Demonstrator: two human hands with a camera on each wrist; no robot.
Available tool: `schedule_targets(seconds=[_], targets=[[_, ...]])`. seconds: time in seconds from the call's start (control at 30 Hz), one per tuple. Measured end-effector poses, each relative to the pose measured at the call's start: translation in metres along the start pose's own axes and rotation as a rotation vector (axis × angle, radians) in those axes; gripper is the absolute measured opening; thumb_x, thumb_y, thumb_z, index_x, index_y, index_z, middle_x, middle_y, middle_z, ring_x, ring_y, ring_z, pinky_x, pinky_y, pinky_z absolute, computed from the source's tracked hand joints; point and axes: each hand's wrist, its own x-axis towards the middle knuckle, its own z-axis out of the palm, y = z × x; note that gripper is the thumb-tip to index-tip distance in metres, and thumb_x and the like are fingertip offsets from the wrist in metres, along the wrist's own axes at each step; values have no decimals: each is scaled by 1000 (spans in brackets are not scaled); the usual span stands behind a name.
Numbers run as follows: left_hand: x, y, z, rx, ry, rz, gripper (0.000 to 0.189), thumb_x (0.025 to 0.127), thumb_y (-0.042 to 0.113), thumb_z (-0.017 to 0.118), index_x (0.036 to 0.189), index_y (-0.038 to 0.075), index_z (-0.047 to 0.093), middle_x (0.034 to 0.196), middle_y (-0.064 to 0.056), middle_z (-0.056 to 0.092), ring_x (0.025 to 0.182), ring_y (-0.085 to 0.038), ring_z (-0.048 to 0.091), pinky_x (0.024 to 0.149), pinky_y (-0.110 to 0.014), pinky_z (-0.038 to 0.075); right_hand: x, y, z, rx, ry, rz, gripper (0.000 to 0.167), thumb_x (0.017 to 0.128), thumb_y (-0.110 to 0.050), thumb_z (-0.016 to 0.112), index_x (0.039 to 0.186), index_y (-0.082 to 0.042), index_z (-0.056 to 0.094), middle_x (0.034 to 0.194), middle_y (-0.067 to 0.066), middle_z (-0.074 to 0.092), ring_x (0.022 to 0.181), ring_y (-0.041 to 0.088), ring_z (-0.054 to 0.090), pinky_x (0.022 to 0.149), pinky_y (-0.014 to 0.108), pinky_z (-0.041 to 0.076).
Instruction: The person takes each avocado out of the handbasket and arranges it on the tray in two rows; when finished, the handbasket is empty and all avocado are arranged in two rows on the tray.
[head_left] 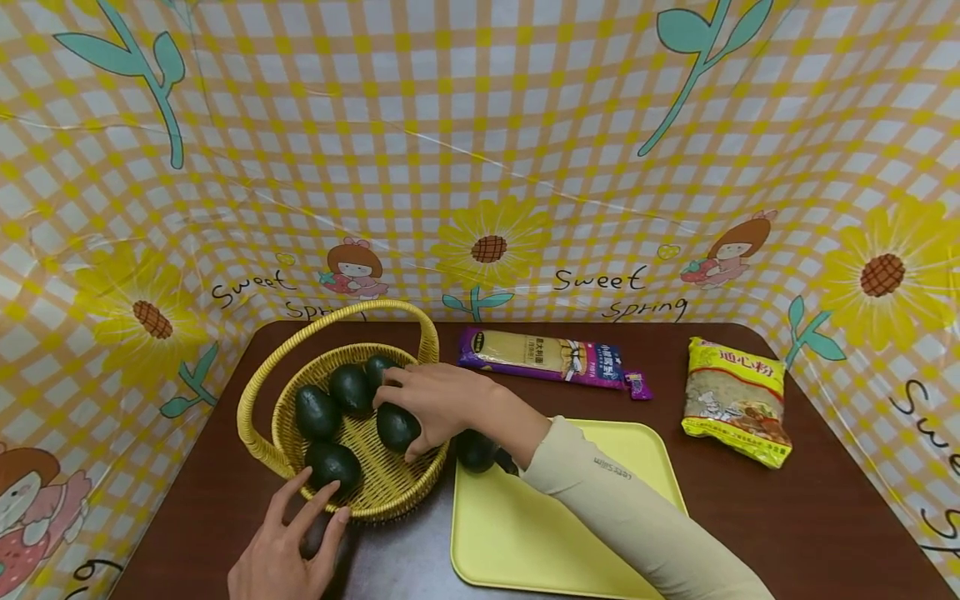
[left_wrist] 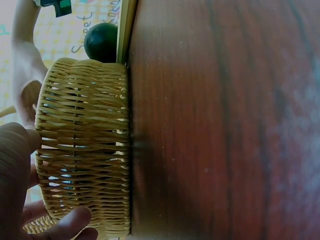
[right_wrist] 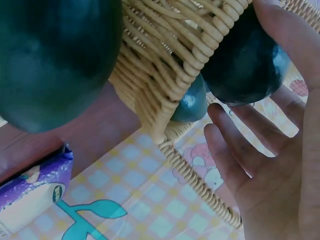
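A yellow wicker basket (head_left: pixel 396 506) with a tall arched handle holds several dark green avocados (head_left: pixel 317 412). My right hand (head_left: pixel 438 404) reaches over its right side and grips an avocado (head_left: pixel 397 427) inside; in the right wrist view, the thumb and fingers lie about this avocado (right_wrist: pixel 245 60). At the basket's front left, my left hand (head_left: pixel 288 533) rests on the rim with spread fingers, the tips near or touching the front avocado (head_left: pixel 332 471). Its fingers also lie along the woven wall (left_wrist: pixel 85 140) in the left wrist view. Another avocado (head_left: pixel 476 452) lies on the yellow tray (head_left: pixel 517 533).
A purple pasta packet (head_left: pixel 540 356) lies at the back middle of the brown table (head_left: pixel 832 500). Near the right edge lies a yellow bag of pasta (head_left: pixel 738 400). Behind the table hangs a checked, flower-printed cloth (head_left: pixel 480 125). The right forearm crosses over the tray.
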Motion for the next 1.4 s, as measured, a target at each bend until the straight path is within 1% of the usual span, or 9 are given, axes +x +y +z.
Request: schedule_targets(seconds=[0.13,0.33,0.5,0.7,0.8,1.07,1.17,1.4], targets=[[0,0,0,0,0,-4,32,90,36,89,121,29,84,141,-3,68,50,3,37,45,-26,31,-10,3,0,33,40,17,80,86,-63,86,151,-25,58,146,5,56,121,23,67,104,39,56],[-1,1,0,3,17,-2,32,90,35,89,120,28,85,141,-4,68,50,4,36,45,-26,31,-24,7,-2,60,81,34,80,87,-66,83,151,-25,58,146,5,56,124,24,65,108,42,53],[-1,0,1,-2,25,4,32,89,34,90,120,27,85,140,-5,68,49,4,34,45,-25,31,-35,11,-2,59,112,34,81,87,-67,83,150,-24,59,146,7,56,123,25,65,105,43,55],[0,0,1,-16,40,11,31,88,32,91,118,26,85,139,-5,68,49,2,40,45,-26,33,-46,15,-2,91,159,32,79,84,-63,87,147,-22,62,144,8,57,121,26,64,105,45,54],[0,0,1,-18,39,10,31,88,32,91,118,26,85,139,-6,68,48,1,39,45,-26,32,-51,17,-1,104,182,30,79,83,-62,89,146,-21,63,142,8,57,117,25,64,102,44,55],[-1,0,2,-12,35,0,31,89,33,90,119,27,85,139,-6,69,50,-2,45,45,-27,34,-63,19,6,113,253,12,76,83,-62,89,143,-22,65,135,6,58,109,21,64,96,42,56],[-1,1,1,-10,39,2,31,88,32,90,118,26,85,139,-6,69,51,-3,47,46,-28,34,-68,19,8,124,282,17,77,82,-60,90,143,-22,65,135,7,58,109,21,64,95,41,57],[-1,1,1,-20,54,19,32,87,30,91,118,24,85,138,-8,69,52,-6,51,46,-28,35,-81,19,13,139,319,50,77,81,-57,92,143,-21,65,140,8,57,116,24,64,99,43,57]])
